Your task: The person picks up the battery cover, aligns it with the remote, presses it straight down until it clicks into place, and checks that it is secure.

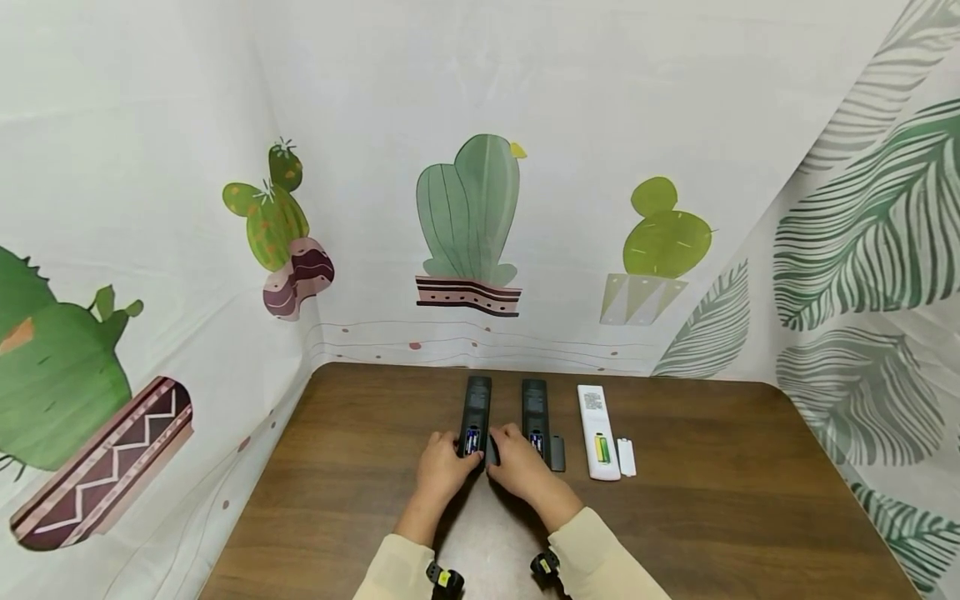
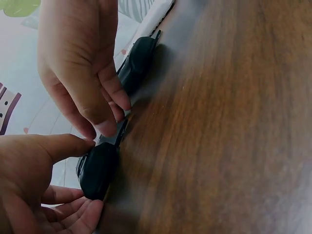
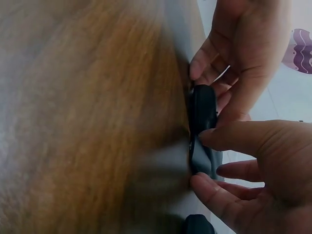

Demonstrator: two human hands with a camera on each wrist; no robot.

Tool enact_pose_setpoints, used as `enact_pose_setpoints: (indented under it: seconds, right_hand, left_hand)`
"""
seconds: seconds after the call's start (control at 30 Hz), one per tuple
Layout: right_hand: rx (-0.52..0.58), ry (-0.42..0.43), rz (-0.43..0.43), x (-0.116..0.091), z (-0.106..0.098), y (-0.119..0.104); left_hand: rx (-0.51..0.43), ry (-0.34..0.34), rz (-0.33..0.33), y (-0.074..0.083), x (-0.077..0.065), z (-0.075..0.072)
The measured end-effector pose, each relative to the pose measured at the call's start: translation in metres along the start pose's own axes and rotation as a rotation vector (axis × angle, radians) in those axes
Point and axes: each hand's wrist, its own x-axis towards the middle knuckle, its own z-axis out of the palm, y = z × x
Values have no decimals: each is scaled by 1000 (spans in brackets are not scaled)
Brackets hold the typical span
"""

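A black remote control (image 1: 477, 402) lies face down, its open battery compartment showing batteries (image 1: 472, 440). My left hand (image 1: 441, 467) grips its near end between thumb and fingers, as the left wrist view also shows around the remote's dark end (image 2: 99, 170). Close along the remote's right side is a black battery cover (image 1: 492, 451). My right hand (image 1: 522, 465) pinches this cover (image 3: 201, 158) between thumb and fingers at the tabletop. A second black remote (image 1: 535, 404) lies just right, its compartment open with batteries inside, partly hidden by the right hand.
Beside the second remote lies its dark cover (image 1: 557, 453). Farther right are a white remote (image 1: 592, 408) with batteries exposed and a white cover (image 1: 626, 457). All rest on a brown wooden table (image 1: 712, 500). A cactus-printed cloth (image 1: 360, 167) hangs behind the table.
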Motion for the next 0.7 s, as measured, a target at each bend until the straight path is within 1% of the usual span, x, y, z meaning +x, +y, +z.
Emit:
enact_pose_setpoints:
  seconds: [0.23,0.43,0.6,0.7]
  right_hand:
    - [-12,2,6,2,8,0]
    - [-41,5,7,2,12,1]
    - [-65,14,-7,1,14,3]
    - [-69,14,-7,1,13,2]
  left_hand:
    - [-11,29,-2,1,-2,1]
    - [-29,38,7,2,-4,2]
    - [-77,31,-18,3,-6,1]
    - [-100,34,-16,4,-6,1]
